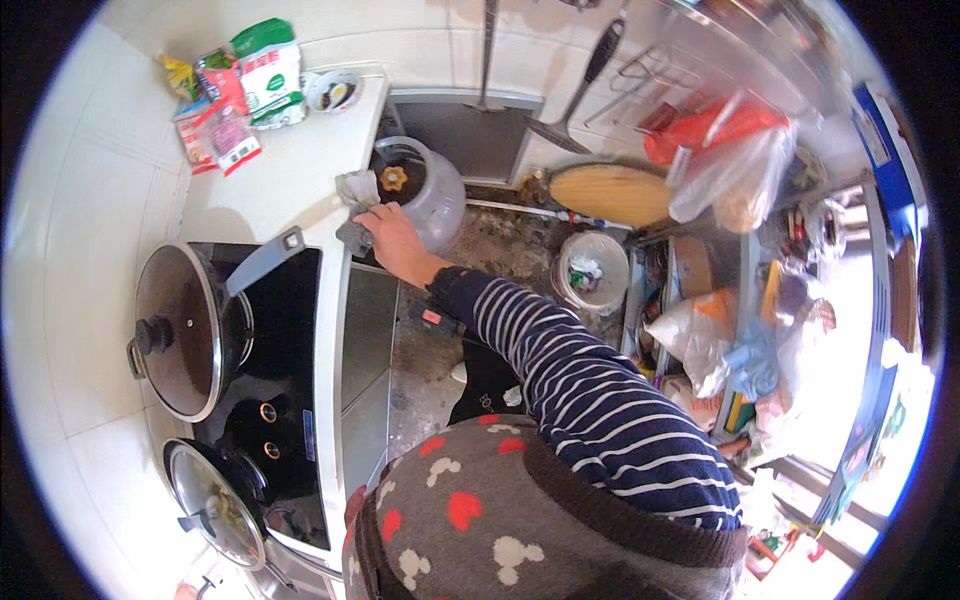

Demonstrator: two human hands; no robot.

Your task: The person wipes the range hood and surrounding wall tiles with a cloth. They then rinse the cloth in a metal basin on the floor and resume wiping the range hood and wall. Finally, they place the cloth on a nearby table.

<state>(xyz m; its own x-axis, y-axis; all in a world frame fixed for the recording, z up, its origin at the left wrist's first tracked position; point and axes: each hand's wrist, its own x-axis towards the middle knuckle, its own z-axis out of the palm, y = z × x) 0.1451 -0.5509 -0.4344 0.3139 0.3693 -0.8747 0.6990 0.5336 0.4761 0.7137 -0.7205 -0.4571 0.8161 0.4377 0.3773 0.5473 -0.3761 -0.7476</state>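
My right hand (pixel 399 241), in a navy striped sleeve, is closed on a crumpled grey cloth (pixel 355 234) at the front edge of the white countertop (pixel 255 202). A whitish crumpled cloth or paper (pixel 358 186) lies on the edge just beyond it. Below the hand, beside the counter, stands a grey gas cylinder (pixel 444 196) with a yellow valve knob (pixel 393 178). No clear view of my left hand is given; a pinkish patch at the left edge of my patterned apron cannot be identified.
On the left, a lidded pan (pixel 180 330) with a grey handle and a lidded pot (pixel 217 502) stand on the black cooktop (pixel 289 375). Food packets (pixel 268 75) and a bowl (pixel 332 91) occupy the far counter. A waste bucket (pixel 592 270) and a crowded shelf (pixel 739 337) are at right.
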